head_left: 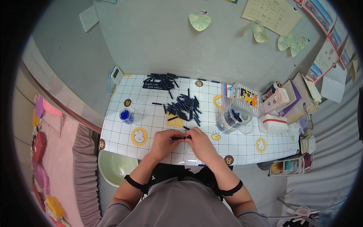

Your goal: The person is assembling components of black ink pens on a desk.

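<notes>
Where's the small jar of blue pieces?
In the head view, the small jar stands on the table's left side, near a rabbit print, beyond the left hand.

Cannot see whole stick: partly covered by fingers of left hand and right hand, near table's near edge. Cannot count middle pile or far pile by far edge; overlapping, too small. Cannot tell apart contents of jar near left edge. Cannot see all of basin, partly hidden below near left corner. Cannot read paper, cut off by picture's top edge.
</notes>
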Demonstrator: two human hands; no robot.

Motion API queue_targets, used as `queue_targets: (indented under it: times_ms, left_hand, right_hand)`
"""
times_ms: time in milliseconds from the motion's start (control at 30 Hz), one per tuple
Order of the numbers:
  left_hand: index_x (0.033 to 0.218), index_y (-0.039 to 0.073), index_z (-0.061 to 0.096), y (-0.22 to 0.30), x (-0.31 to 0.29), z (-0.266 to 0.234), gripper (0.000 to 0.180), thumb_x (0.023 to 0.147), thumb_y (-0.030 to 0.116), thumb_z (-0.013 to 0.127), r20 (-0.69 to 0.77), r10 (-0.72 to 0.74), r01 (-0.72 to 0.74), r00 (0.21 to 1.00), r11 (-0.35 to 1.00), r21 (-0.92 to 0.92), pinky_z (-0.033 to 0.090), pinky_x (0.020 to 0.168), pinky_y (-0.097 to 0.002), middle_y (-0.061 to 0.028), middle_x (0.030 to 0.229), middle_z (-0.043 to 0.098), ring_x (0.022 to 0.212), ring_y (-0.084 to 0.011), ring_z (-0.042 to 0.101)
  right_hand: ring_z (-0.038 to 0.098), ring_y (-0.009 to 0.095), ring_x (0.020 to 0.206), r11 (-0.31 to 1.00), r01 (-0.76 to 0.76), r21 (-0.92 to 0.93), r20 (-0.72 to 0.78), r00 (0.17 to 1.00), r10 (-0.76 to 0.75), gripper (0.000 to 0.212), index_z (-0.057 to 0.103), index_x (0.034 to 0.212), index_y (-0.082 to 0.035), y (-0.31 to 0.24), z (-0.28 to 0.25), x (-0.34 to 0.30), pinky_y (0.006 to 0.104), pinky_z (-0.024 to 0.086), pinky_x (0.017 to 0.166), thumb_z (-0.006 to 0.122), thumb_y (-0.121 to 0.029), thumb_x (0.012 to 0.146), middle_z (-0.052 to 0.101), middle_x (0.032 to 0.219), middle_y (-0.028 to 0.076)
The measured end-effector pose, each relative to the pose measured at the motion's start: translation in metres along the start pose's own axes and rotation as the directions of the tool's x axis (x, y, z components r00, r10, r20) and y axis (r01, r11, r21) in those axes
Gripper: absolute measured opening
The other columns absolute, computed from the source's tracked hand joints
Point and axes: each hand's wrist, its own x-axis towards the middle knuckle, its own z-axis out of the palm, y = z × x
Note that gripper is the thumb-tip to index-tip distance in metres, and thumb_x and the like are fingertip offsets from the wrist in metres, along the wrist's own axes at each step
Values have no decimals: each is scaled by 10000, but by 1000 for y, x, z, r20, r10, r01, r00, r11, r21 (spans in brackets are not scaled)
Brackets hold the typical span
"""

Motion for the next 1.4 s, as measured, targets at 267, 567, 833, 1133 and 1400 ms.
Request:
queue_targets:
  times_ms: [267,567,833,1133,1400]
  left_hand:
    - [1167,12,835,1,-2,8,221,948,35,843,-123,-12,-17,992,973,-231,651,825,-309,-115,1056,834,910,-182,797]
    - [1126,2,840,8,4,13,169,959,-18,823,-124,-101,38,987,900,-434,582,842,-278,-90,1091,796,994,-139,725]
    - [1126,39,853,-7,13,7,211,915,32,869,-144,72,-90,987,988,-122,587,792,-295,-82,1002,812,920,-156,748]
    - [1119,-15,840,-10,15,14,179,943,13,852,-70,-83,64,994,970,-234,616,806,-259,-83,1023,843,890,-113,765]
    - [1151,-25,832,-6,16,10,217,939,14,853,-63,-58,51,996,992,-114,643,837,-270,-96,1015,850,896,-117,785]
  right_hand:
    - [805,172,857,877,9,481,-117,992,54,183,754,1143,23,1,-13,0,283,626,772,796,38,966,774,1027,109]
    - [800,162,896,622,-52,781,-76,981,177,144,765,1129,49,14,-2,2,268,636,797,779,52,985,803,981,90]
    - [782,248,835,937,152,313,-273,960,-64,140,785,1079,6,2,-19,7,322,613,747,810,10,941,768,1024,118]
    - [739,342,817,979,164,119,-230,964,-133,138,773,1058,-4,7,-13,10,397,605,742,816,-30,929,741,1015,138]
    - [782,292,821,956,113,272,-221,974,-52,191,793,1069,9,24,0,10,358,628,738,867,-34,899,783,1015,149]
